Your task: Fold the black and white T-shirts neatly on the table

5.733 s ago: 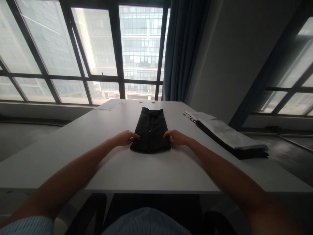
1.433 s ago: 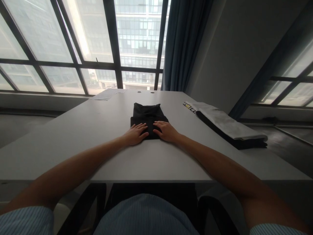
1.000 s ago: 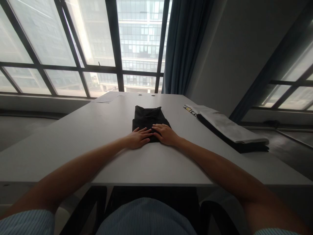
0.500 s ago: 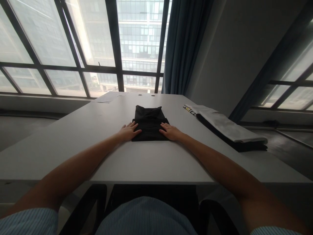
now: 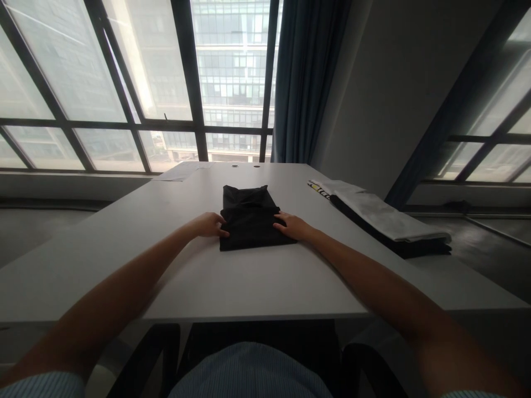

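On the white table lies a folded black garment [image 5: 255, 229], its near part doubled over and its far end narrower with a dark opening or crease. My left hand [image 5: 210, 224] grips its left edge, thumb on top and the other fingers curled at the side, partly hidden. At the right edge, my right hand [image 5: 293, 226] holds the garment between thumb and fingers, near the upper fold. The near right corner sticks out under my right hand.
A stack of folded white and black cloth [image 5: 385, 218] lies along the right side of the white table [image 5: 249, 287]. Paper sheets [image 5: 178, 172] rest at the far left corner. Beyond stand windows and a blue curtain [image 5: 298, 83].
My hands lay flat with spread fingers on the garment; now the fingers have drawn in at its edges. The garment's near edge is slightly skewed and reaches further right.
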Motion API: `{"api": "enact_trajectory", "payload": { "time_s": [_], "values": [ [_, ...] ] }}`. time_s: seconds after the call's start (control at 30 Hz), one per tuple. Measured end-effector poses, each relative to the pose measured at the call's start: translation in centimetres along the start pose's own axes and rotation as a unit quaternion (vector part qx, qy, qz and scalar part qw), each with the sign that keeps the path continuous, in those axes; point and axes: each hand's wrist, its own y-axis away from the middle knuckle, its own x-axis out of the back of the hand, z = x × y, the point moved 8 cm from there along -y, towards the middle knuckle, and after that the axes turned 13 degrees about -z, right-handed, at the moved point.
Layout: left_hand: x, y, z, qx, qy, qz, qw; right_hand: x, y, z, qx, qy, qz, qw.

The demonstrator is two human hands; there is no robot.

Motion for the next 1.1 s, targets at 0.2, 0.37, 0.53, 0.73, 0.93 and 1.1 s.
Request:
{"api": "enact_trajectory", "payload": {
  "time_s": [0.2,0.37,0.53,0.73,0.93,1.1],
  "values": [
    [1.0,0.5,-1.2,0.040,0.000,0.062,0.997,1.1,0.7,-2.0,-0.007,0.043,0.019,0.999],
    [0.4,-0.3,-2.3,0.067,-0.018,0.074,0.995,1.1,0.6,-1.5,-0.027,0.054,0.062,0.996],
    [0.1,-0.8,-2.6,0.075,-0.002,0.086,0.993,0.5,-0.4,-0.4,-0.010,0.000,0.060,0.998],
    [0.6,-0.7,-2.3,0.048,0.024,0.133,0.990,1.3,-0.6,-0.5,0.028,-0.046,0.097,0.994],
    [1.6,-0.3,-2.1,-0.014,0.163,0.191,0.968,1.6,-0.5,-0.1,0.017,-0.119,0.099,0.988],
    [1.4,-0.8,-1.6,-0.135,0.428,0.163,0.878,2.6,-0.6,1.1,0.047,-0.246,0.118,0.961]
  ]
}}
